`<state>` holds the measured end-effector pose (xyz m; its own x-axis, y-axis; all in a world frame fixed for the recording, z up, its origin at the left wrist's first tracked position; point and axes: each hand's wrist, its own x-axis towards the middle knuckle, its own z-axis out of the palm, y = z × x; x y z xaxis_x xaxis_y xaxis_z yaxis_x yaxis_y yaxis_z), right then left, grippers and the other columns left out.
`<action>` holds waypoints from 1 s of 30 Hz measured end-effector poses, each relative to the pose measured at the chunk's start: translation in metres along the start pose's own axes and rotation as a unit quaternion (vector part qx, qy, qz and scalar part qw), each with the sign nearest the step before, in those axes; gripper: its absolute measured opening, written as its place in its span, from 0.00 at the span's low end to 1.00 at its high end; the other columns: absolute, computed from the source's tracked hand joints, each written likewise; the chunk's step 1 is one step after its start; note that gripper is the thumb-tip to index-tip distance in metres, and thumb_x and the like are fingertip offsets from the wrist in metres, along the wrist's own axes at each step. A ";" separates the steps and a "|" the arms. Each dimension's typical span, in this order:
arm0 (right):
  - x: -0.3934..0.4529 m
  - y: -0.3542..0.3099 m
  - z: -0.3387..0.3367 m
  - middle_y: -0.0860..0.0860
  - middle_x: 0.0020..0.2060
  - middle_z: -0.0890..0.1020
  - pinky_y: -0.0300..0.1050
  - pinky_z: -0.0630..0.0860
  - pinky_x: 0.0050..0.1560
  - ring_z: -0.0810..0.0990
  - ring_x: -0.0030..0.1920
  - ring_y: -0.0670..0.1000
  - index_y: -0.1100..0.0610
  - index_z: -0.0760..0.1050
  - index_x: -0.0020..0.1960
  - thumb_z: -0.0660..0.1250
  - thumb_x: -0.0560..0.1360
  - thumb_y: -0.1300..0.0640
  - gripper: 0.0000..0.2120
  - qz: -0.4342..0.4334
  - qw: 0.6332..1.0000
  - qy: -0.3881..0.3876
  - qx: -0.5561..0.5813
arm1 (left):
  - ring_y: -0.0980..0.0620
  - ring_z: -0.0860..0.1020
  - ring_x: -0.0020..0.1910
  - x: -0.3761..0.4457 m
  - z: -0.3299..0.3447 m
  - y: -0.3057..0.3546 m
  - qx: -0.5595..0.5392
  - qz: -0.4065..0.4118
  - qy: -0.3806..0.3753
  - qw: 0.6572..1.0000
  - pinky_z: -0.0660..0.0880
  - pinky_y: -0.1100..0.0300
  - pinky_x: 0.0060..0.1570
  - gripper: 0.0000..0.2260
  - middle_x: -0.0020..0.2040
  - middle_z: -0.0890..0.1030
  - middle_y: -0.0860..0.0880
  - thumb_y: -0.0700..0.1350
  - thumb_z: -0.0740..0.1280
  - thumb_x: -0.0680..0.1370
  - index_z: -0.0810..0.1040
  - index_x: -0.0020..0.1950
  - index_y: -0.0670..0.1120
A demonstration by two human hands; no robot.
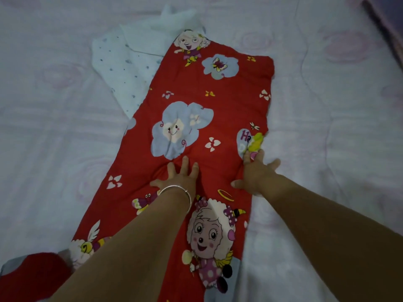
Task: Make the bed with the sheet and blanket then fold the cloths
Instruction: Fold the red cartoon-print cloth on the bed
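- The red cartoon-print cloth (192, 118) is the landmark: it lies as a long, narrow folded strip on the pale pink floral bedcover (327, 105), its long axis running from the person away toward the far side of the bed, leaning slightly right as it goes.
- Near its closest end, off its left edge, a bit of plain red fabric (32, 275) sits at the lower left corner of the view; what it is I cannot tell.
- About midway along the strip, the left hand (178, 179), wearing a silver bangle (176, 191), presses flat on the cloth's middle with fingers straight and spread, holding nothing.
- Level with it, the right hand (255, 173) rests on the cloth's right edge, fingers splayed wide, some on the cloth and some on the bedcover; it grips nothing.
- Both hands are equally near; the far half of the strip lies straight ahead of the fingertips, so a lengthwise fold likely means reaching along that axis to the far end.
- Beyond, off the strip's far left edge, a white speckled cloth (122, 70) lies partly tucked beneath it, unfolded.
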<state>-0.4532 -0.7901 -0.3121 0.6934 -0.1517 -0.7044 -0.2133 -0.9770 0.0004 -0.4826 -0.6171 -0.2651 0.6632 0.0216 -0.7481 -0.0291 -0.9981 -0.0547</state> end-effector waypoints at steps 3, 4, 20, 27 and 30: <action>-0.001 0.000 -0.002 0.56 0.76 0.35 0.73 0.50 0.70 0.39 0.76 0.66 0.51 0.33 0.77 0.67 0.69 0.35 0.53 0.002 1.000 0.007 -0.011 | 0.39 0.39 0.76 -0.001 0.001 0.004 0.009 -0.015 0.009 1.000 0.61 0.29 0.64 0.48 0.76 0.33 0.53 0.35 0.69 0.73 0.37 0.76 0.57; -0.001 0.000 -0.004 0.57 0.77 0.36 0.72 0.49 0.70 0.39 0.76 0.66 0.51 0.33 0.77 0.66 0.70 0.35 0.53 -0.002 1.000 0.009 -0.017 | 0.39 0.40 0.76 -0.002 0.000 0.005 0.009 -0.018 0.014 1.000 0.61 0.29 0.64 0.47 0.76 0.33 0.53 0.35 0.68 0.73 0.37 0.76 0.57; -0.095 -0.042 0.021 0.62 0.77 0.47 0.64 0.58 0.72 0.48 0.76 0.66 0.64 0.41 0.77 0.48 0.82 0.58 0.28 0.002 0.994 0.066 -0.082 | 0.45 0.45 0.78 -0.073 0.076 -0.030 -0.028 0.037 0.054 0.997 0.54 0.46 0.75 0.31 0.79 0.43 0.48 0.46 0.61 0.79 0.48 0.77 0.56; -0.207 -0.115 0.085 0.59 0.66 0.74 0.51 0.67 0.68 0.72 0.68 0.59 0.61 0.73 0.65 0.59 0.79 0.56 0.17 -0.200 0.973 0.040 -0.108 | 0.46 0.60 0.75 -0.143 0.098 -0.147 0.038 -0.032 0.036 0.998 0.52 0.41 0.74 0.28 0.75 0.63 0.52 0.65 0.55 0.76 0.61 0.73 0.56; -0.255 -0.146 0.125 0.59 0.65 0.75 0.50 0.65 0.68 0.72 0.67 0.59 0.62 0.73 0.64 0.61 0.78 0.49 0.21 -0.257 0.960 -0.011 -0.110 | 0.45 0.60 0.74 -0.169 0.122 -0.196 0.050 -0.043 0.070 0.995 0.57 0.39 0.71 0.25 0.73 0.66 0.51 0.65 0.55 0.75 0.66 0.69 0.58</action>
<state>-0.6844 -0.5900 -0.2211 0.6536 0.3596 -0.6660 0.3048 -0.9305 -0.2033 -0.6803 -0.4176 -0.2090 0.7643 0.0913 -0.6384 -0.0373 -0.9820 -0.1851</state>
